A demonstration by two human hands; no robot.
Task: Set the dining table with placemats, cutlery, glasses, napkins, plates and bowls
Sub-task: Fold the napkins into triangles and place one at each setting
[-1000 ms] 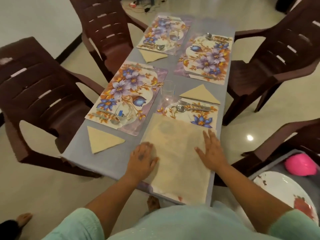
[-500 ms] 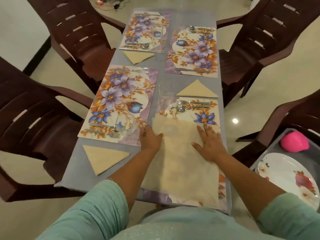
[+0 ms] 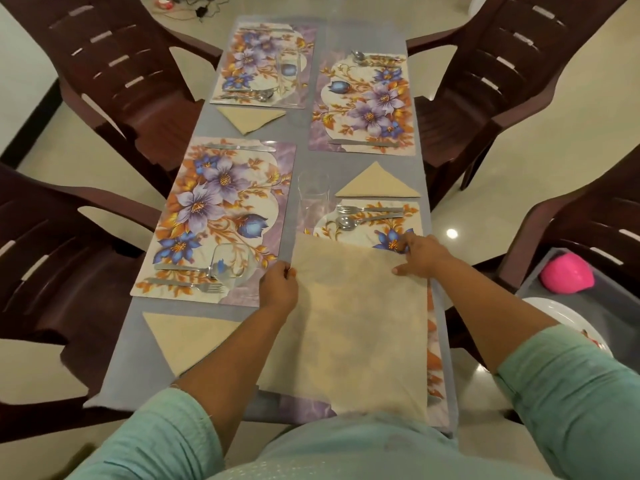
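A beige napkin (image 3: 360, 323) lies unfolded over the near right floral placemat (image 3: 434, 362). My left hand (image 3: 278, 289) pinches its far left edge. My right hand (image 3: 420, 256) holds its far right corner, fingers curled. Beyond the napkin a fork (image 3: 367, 209) and spoon (image 3: 349, 222) rest on the same placemat, with a clear glass (image 3: 313, 199) beside them. Three folded triangular napkins (image 3: 188, 339) (image 3: 377, 183) (image 3: 251, 117) lie on the grey table (image 3: 298, 157). The near left placemat (image 3: 221, 209) carries a glass (image 3: 228, 266), a fork and a knife.
Two more placemats with cutlery (image 3: 266, 64) (image 3: 367, 102) sit at the far end. Dark brown plastic chairs (image 3: 114, 74) (image 3: 519, 74) stand on both sides. At the right a side table holds a white plate (image 3: 568, 320) and a pink bowl (image 3: 566, 273).
Both hands slid from the near part of the flat napkin to its far edge and now take hold of the two far corners. The camera moved in over the table.
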